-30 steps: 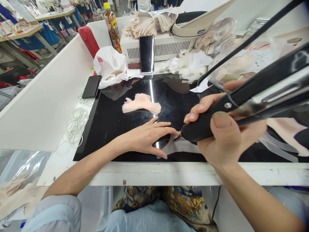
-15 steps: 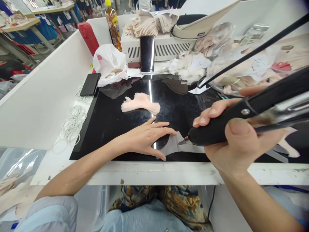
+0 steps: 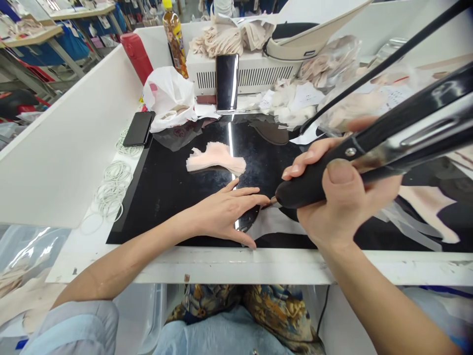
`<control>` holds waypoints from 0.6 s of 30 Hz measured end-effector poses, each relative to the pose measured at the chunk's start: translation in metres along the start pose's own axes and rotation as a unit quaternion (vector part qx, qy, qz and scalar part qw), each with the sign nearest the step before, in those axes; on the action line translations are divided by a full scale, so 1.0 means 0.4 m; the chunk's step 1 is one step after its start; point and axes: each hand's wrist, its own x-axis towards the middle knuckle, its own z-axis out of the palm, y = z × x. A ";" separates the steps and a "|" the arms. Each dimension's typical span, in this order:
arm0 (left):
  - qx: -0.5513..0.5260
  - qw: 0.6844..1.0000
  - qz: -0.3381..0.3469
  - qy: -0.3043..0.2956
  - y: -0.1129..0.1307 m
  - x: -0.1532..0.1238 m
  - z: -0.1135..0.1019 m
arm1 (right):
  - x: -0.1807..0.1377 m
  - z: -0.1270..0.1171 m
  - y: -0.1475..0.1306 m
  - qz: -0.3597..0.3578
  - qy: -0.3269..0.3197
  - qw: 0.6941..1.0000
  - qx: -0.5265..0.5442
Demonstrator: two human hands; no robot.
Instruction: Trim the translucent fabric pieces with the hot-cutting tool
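My left hand [image 3: 221,212] lies flat on the black glossy tabletop [image 3: 162,197], fingers spread. Its index fingertip and thumb are at the left end of a thin translucent whitish sheet [image 3: 277,222]. In my right hand [image 3: 347,212] is a black-handled tool [image 3: 310,190] with a slotted metal piece along its side and a narrow metal tip. That tip meets the sheet's upper edge, close beside my left index fingertip. Beyond my left hand rests a stack of pale pink fabric pieces [image 3: 216,158]. Part of the sheet is hidden behind my right hand.
Pale pink cut pieces [image 3: 428,207] lie to the right. White rings [image 3: 111,192] and a black phone [image 3: 138,129] line the left edge. At the back are a white plastic bag [image 3: 170,96], an upright phone [image 3: 226,81] and a bottle [image 3: 174,39]. A black rod or cable [image 3: 369,74] crosses the upper right.
My right hand has moved left and slightly away from me with the tool, bringing its tip along the sheet to my left index fingertip. My left hand stays nearly still.
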 end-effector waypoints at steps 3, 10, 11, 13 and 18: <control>-0.003 1.000 0.000 0.001 0.001 0.000 0.002 | -0.003 -0.004 0.005 -0.006 -0.003 1.000 0.014; -0.008 1.000 0.004 0.005 -0.001 0.001 0.005 | -0.011 0.004 -0.006 0.009 0.005 1.000 -0.022; -0.008 1.000 0.004 0.005 -0.001 0.001 0.006 | -0.012 0.005 -0.009 0.011 0.003 1.000 -0.022; -0.007 1.000 0.002 0.006 -0.002 0.001 0.005 | -0.016 0.003 -0.014 0.009 -0.010 1.000 -0.014; 0.007 1.000 -0.002 -0.001 0.001 0.000 0.001 | -0.033 -0.007 -0.026 0.028 -0.031 0.999 -0.031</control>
